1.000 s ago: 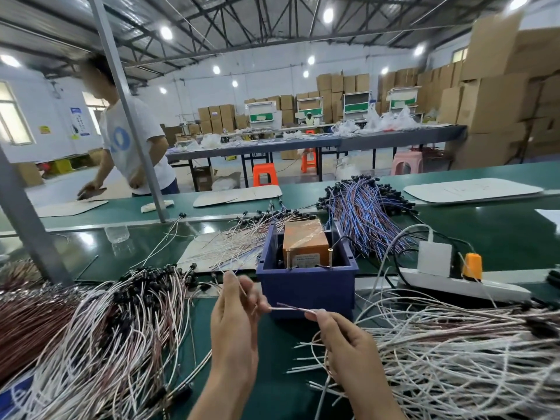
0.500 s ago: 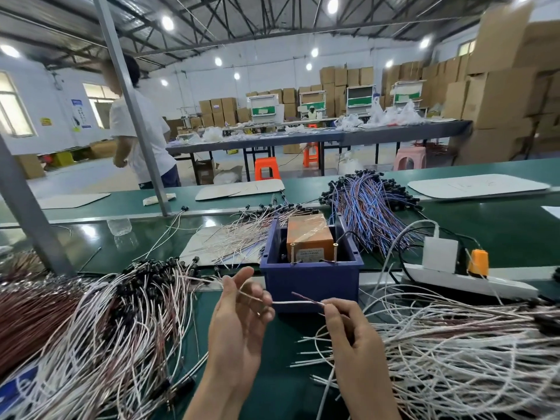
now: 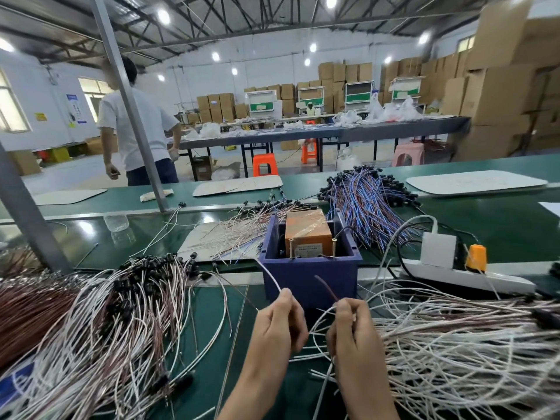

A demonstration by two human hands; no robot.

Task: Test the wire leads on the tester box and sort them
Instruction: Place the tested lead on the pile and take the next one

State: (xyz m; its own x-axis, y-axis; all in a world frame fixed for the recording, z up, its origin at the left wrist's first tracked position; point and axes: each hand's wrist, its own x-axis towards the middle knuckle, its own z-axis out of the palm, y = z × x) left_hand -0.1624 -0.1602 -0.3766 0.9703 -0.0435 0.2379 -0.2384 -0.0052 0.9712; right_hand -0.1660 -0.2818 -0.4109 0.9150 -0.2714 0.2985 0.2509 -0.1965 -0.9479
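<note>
Head view: left hand [image 3: 278, 325] pinches a white lead end [image 3: 269, 275], right hand [image 3: 351, 331] pinches a brown lead end [image 3: 325, 286], both just before the blue tester box [image 3: 309, 280]. I think each tip should press one brass pin [image 3: 291, 250] firmly, both together.

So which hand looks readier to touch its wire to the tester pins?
Left, probably: the left hand's white lead tip is level with the blue bin's rim near the pins; the right hand's brown lead ends lower.

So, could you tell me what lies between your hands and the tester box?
Head view: only two lead ends, white lead from the left hand, brown lead from the right hand.
</note>
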